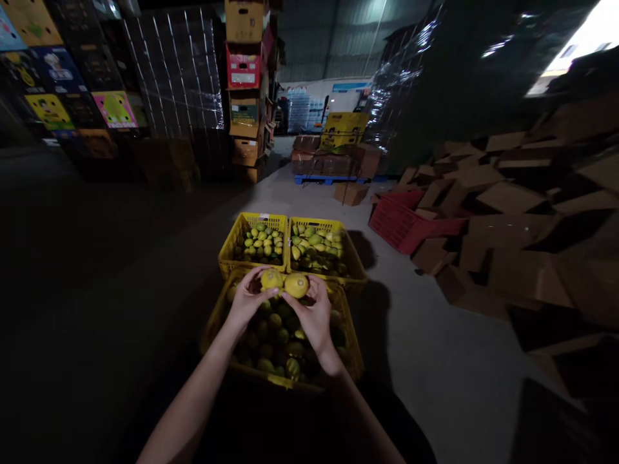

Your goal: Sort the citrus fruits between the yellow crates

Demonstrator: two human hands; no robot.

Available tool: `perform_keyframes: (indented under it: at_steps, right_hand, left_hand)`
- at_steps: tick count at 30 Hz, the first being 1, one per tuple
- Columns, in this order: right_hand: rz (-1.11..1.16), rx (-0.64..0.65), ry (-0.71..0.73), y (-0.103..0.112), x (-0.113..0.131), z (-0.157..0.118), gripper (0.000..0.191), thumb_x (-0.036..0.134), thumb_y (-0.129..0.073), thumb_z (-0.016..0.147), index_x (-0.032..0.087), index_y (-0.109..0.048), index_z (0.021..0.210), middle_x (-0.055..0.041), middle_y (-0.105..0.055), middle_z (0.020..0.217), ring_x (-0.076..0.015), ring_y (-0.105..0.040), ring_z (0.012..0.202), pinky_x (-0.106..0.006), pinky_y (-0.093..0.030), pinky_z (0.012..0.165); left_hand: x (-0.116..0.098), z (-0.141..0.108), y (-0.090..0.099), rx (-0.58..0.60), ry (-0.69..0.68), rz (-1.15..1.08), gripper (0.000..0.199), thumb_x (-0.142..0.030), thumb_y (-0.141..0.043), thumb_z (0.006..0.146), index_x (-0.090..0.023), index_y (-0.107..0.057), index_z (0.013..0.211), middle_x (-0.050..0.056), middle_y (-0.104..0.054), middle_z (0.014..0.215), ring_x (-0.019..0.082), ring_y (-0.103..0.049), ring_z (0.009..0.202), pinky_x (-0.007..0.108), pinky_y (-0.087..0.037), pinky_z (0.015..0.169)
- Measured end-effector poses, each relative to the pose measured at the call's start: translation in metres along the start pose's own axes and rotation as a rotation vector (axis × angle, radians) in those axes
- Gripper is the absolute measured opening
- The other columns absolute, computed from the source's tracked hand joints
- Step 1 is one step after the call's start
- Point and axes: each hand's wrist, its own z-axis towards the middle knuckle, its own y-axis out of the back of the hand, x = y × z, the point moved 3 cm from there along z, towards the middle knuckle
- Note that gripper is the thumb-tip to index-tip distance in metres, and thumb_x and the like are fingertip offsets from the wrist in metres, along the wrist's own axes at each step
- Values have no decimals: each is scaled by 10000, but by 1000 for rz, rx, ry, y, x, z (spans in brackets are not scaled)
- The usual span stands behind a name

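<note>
My left hand is closed round a yellow lemon, and my right hand grips another yellow lemon. Both fruits are held side by side, end towards me, above the near yellow crate, which holds several darker green and yellow fruits. Behind it stand two more yellow crates: the left one has round yellow-green fruits, and the right one has yellow and green fruits. My forearms hide part of the near crate.
A red crate lies tilted beside a large heap of cardboard boxes at the right. Boxes on a blue pallet stand further back. Tall stacked cartons rise behind the crates, left of centre.
</note>
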Motion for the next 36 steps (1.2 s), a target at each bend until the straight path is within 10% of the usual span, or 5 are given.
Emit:
perform_keyframes:
  at_steps: [14,26,31,36]
  right_hand:
    - [530,226,-601,2,-4,3,197,246,-691,654,215,-585,816,-49,-731,833,-228,-697,729,-381,-584,665]
    - [533,225,-665,4,-11,3,176,322,-584,668,207,-626,795,-57,-732,805,-219,-678,671,-373,-574,665]
    - [530,210,-675,0,-12,0,217,396,-612,711,201,-654,795,-44,-721,727,-174,-634,566,-291,-539,521]
    - [591,309,-735,-9,-11,-8,316,496,-621,760,184,-674,757,-13,-695,681,-123,-619,541,-218,-499,482]
  left_hand:
    - [6,4,7,-42,471,-286,266,-282,-540,897,-83,-617,1055,112,-713,879,166,-695,701,233,-583,636]
    - [9,2,7,-3,544,-436,357,-273,-420,923,-62,-593,1152,157,-714,906,234,-699,840,380,-576,779]
    - [8,-1,4,-38,567,-379,318,-255,-382,922,-75,-638,981,109,-702,770,191,-685,662,316,-578,644]
    - [14,-4,-1,172,537,-218,385,-391,-415,912,-124,-658,781,77,-632,594,132,-553,439,223,-439,393]
